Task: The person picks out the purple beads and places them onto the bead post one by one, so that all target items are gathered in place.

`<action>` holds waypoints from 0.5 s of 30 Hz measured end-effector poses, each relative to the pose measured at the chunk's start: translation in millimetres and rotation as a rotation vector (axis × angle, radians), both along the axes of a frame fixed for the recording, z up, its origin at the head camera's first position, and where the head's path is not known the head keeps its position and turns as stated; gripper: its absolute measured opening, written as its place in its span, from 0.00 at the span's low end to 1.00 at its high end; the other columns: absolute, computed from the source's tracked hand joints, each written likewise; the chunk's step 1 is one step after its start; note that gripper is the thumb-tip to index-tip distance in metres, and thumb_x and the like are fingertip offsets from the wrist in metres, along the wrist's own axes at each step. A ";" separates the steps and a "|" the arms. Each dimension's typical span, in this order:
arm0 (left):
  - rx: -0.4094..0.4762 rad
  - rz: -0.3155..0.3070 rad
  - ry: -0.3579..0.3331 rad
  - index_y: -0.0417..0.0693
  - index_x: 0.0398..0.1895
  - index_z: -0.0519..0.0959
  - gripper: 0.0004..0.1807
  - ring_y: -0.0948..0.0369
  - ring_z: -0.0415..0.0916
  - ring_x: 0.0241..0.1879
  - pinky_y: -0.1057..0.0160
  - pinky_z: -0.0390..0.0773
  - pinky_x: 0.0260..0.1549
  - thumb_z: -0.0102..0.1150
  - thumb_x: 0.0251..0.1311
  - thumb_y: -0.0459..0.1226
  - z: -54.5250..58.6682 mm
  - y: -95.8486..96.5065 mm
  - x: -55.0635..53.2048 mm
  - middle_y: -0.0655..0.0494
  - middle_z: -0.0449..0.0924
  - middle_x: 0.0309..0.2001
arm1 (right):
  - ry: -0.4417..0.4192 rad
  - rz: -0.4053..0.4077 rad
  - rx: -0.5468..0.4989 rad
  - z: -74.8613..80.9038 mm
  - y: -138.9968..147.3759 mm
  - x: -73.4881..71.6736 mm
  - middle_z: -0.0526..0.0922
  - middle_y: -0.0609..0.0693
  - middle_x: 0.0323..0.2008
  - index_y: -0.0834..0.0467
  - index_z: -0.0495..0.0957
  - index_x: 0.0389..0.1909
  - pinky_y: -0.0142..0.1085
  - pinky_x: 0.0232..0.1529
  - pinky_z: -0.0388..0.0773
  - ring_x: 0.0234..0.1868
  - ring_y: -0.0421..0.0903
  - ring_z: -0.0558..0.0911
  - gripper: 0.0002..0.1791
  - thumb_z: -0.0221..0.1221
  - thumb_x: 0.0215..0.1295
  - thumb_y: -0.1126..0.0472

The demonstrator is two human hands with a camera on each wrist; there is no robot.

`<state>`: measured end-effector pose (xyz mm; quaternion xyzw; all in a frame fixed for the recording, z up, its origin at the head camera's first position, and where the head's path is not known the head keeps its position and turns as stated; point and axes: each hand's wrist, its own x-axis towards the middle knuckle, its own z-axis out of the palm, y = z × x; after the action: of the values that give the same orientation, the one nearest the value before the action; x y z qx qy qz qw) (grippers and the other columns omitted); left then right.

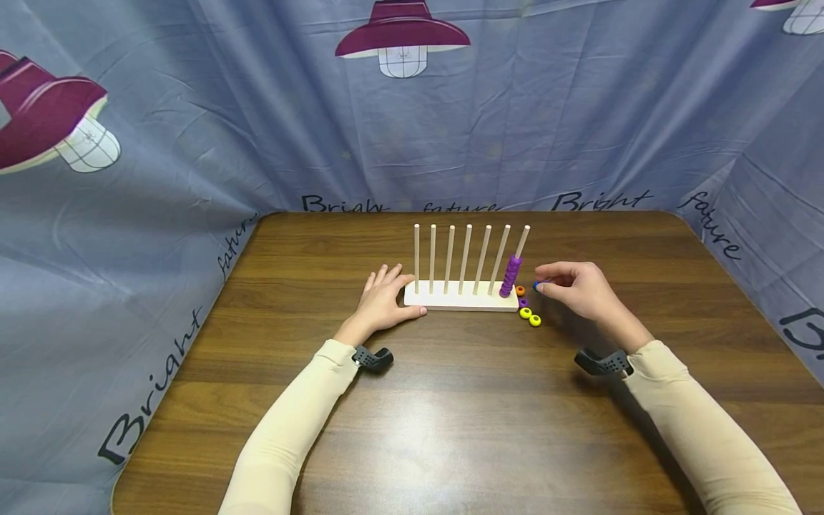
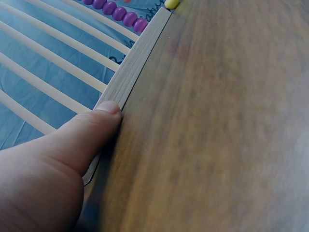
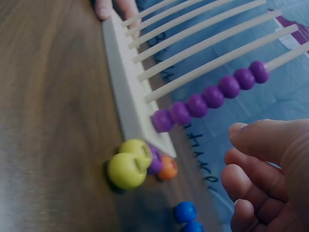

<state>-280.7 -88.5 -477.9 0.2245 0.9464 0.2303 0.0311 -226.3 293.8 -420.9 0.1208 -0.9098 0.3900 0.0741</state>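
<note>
A wooden abacus (image 1: 461, 299) with several upright rods stands mid-table. Its rightmost rod carries a stack of purple beads (image 1: 511, 276). My left hand (image 1: 383, 300) holds the left end of the base, thumb along the front edge and fingers spread behind. Right of the base, my right hand (image 1: 573, 290) hovers with bent fingers, thumb and forefinger apart, by two blue beads (image 3: 185, 211) on the table. I see no bead between its fingers. Beside the base's right end lie yellow beads (image 1: 535, 320), an orange bead (image 1: 520, 291) and a loose purple bead (image 1: 523, 303).
The brown wooden table (image 1: 450, 415) has a rounded left front corner. Blue-grey curtains (image 1: 270, 129) printed with lamps and lettering hang behind and at both sides. Each wrist wears a dark camera mount (image 1: 373, 359).
</note>
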 end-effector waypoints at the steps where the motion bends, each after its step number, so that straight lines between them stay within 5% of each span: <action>1: 0.001 0.001 -0.001 0.54 0.74 0.70 0.45 0.40 0.43 0.82 0.39 0.40 0.80 0.66 0.56 0.62 0.0 -0.1 0.0 0.43 0.54 0.81 | -0.001 0.003 0.001 -2.6 0.0 0.4 0.90 0.64 0.40 0.68 0.85 0.48 0.21 0.29 0.75 0.30 0.26 0.78 0.15 0.68 0.62 0.66; 15: -0.002 0.003 -0.005 0.54 0.74 0.70 0.44 0.41 0.42 0.82 0.40 0.40 0.80 0.67 0.56 0.62 0.4 -0.4 -0.3 0.44 0.54 0.81 | -0.022 0.038 0.027 -32.3 -0.7 0.5 0.90 0.65 0.39 0.69 0.85 0.47 0.21 0.29 0.75 0.29 0.25 0.77 0.14 0.66 0.60 0.70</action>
<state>-281.0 -88.9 -477.5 0.2223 0.9469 0.2299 0.0332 -225.8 293.0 -453.2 0.1346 -0.9133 0.3804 0.0552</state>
